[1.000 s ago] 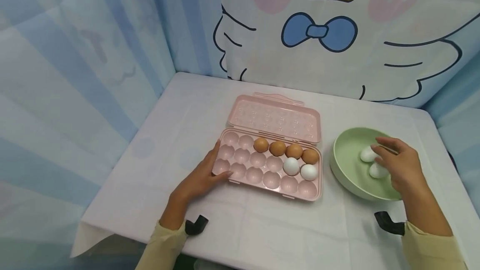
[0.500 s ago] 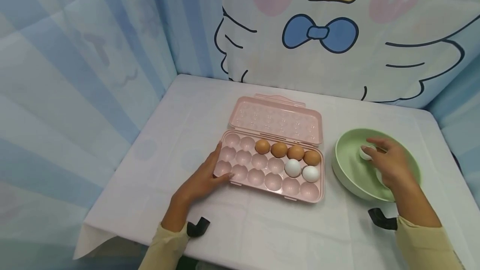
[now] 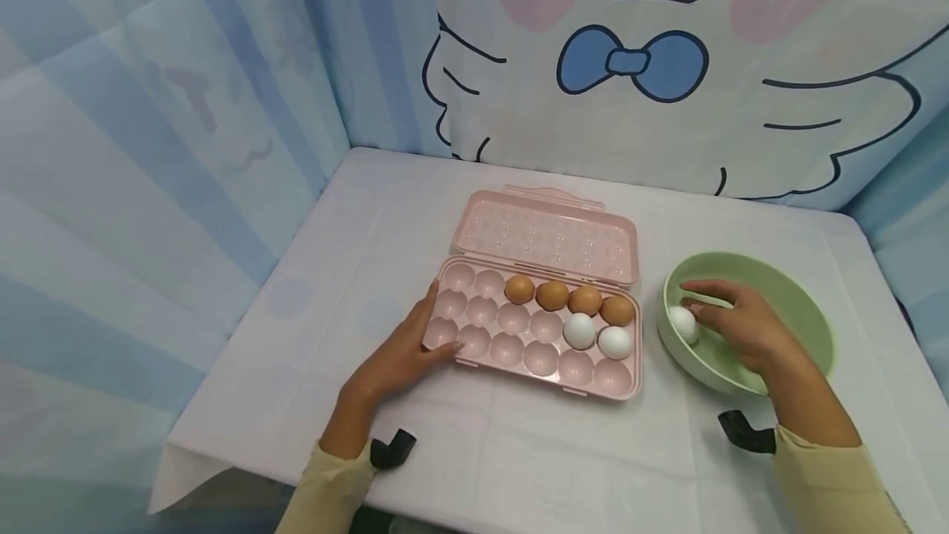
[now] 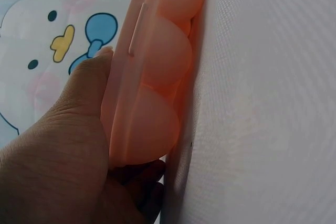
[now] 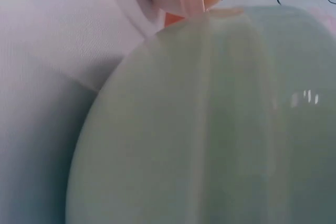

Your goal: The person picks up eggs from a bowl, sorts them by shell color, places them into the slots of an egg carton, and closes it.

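A pink egg box lies with its lid swung back. Several brown eggs sit in its back row, and two white eggs stand at the right of the middle row. My left hand grips the box's left end; the left wrist view shows the thumb along the rim and fingers curled below. Over the green bowl, my right hand holds a white egg with its fingertips, near the bowl's left wall. The right hand is out of sight in the right wrist view.
Everything stands on a table with a white cloth. Curtains with a cartoon print close off the back and sides. The bowl stands a small distance right of the egg box.
My right hand has moved left inside the bowl, bringing a white egg toward the left wall. The other white egg in the bowl is now hidden. The left hand has stayed on the box.
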The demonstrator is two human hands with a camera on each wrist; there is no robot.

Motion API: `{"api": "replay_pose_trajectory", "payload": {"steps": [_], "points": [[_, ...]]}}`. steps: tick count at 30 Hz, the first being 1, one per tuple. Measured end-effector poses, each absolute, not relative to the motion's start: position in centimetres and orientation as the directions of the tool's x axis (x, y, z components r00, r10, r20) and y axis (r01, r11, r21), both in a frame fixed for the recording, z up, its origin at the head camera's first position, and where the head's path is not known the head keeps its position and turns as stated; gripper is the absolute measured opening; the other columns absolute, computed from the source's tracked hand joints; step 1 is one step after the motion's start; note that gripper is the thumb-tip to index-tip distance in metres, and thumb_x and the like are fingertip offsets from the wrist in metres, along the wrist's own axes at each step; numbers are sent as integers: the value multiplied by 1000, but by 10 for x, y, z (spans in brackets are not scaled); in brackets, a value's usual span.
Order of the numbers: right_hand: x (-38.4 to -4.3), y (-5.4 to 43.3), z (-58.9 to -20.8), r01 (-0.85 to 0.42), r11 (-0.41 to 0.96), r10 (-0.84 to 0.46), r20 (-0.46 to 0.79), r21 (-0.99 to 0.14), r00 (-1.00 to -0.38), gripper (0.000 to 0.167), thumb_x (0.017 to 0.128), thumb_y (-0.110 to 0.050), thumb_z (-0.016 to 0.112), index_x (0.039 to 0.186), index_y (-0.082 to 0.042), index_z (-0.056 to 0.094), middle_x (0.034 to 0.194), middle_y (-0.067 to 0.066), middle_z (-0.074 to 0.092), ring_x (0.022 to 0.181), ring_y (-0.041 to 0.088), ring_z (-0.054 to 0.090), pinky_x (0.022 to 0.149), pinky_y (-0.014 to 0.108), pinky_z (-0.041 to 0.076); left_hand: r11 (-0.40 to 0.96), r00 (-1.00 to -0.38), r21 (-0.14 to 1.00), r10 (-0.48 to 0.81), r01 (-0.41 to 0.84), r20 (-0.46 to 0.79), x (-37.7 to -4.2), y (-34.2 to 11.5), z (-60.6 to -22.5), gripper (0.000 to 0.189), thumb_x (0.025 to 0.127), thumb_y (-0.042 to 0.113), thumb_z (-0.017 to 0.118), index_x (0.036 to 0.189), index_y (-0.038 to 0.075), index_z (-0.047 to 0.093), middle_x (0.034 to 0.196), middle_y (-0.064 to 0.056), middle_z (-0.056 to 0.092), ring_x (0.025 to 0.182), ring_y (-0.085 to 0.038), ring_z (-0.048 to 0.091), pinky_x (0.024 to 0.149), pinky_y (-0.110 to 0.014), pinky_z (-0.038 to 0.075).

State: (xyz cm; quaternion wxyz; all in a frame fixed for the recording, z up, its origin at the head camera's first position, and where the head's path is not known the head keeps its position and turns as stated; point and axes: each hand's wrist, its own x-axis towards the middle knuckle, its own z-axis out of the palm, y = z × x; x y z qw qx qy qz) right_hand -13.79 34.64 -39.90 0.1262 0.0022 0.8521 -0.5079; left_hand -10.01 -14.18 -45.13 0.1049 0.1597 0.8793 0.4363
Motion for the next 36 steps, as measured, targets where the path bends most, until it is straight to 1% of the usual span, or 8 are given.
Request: {"api": "replay_pose_trajectory", "payload": {"steps": [4,7,12,14,18,22,30,36], "points": [[-136,344,-395,117,559,-172,-253,-821,-952,51,106,-20,61,147,8,50,151,26,44,116,5,49,85,15,44,577,-930,795,366,188,-46,-100,-142,-450,102,100,46,67,167,20,-6,172,-8,9,155,-23,11,122,-46,16],[-132,348,-391,91,622,-166,-244,-778,-956,47,107,-18,60,147,5,53,150,25,48,121,10,54,85,14,44,580,-931,792,364,193,-40,-101,-142,-450,103,100,47,67,167,20,-6,172,-8,9,155,-24,11,122,-47,17],[-122,364,-382,42,698,-213,-263,-715,-941,40,107,-15,57,142,4,57,146,26,51,125,28,55,82,18,47,587,-931,782,365,209,-26,-103,-142,-449,103,100,47,67,167,20,-6,172,-9,8,155,-25,11,122,-48,17],[-119,368,-380,45,680,-257,-296,-731,-920,38,107,-13,57,141,5,58,146,27,51,123,26,56,83,22,51,587,-932,783,361,207,-24,-104,-143,-449,103,100,46,68,167,20,-6,172,-8,8,155,-25,11,122,-48,17],[-114,372,-382,98,594,-328,-352,-799,-876,39,107,-11,58,141,6,56,147,28,47,115,13,59,88,31,56,580,-935,789,354,202,-20,-105,-144,-448,103,100,46,68,167,21,-6,171,-8,8,155,-25,11,122,-48,17],[-112,371,-386,86,545,-364,-328,-834,-872,43,105,-13,61,143,7,53,148,28,45,113,18,64,88,29,56,573,-934,795,358,200,-23,-105,-143,-450,104,100,45,68,167,20,-6,172,-7,8,155,-24,11,122,-48,16],[-111,363,-388,4,596,-342,-259,-803,-903,53,101,-20,71,147,-1,54,146,19,50,118,20,61,85,24,52,578,-932,792,360,197,-32,-102,-141,-455,103,100,44,68,167,19,-6,172,-5,7,155,-23,10,122,-48,16],[-110,360,-389,4,548,-303,-203,-836,-931,54,100,-20,73,147,-3,54,136,-3,56,111,6,62,85,20,51,575,-931,794,364,199,-31,-101,-141,-456,103,100,45,68,167,19,-5,172,-5,8,155,-23,11,122,-47,16]]}}
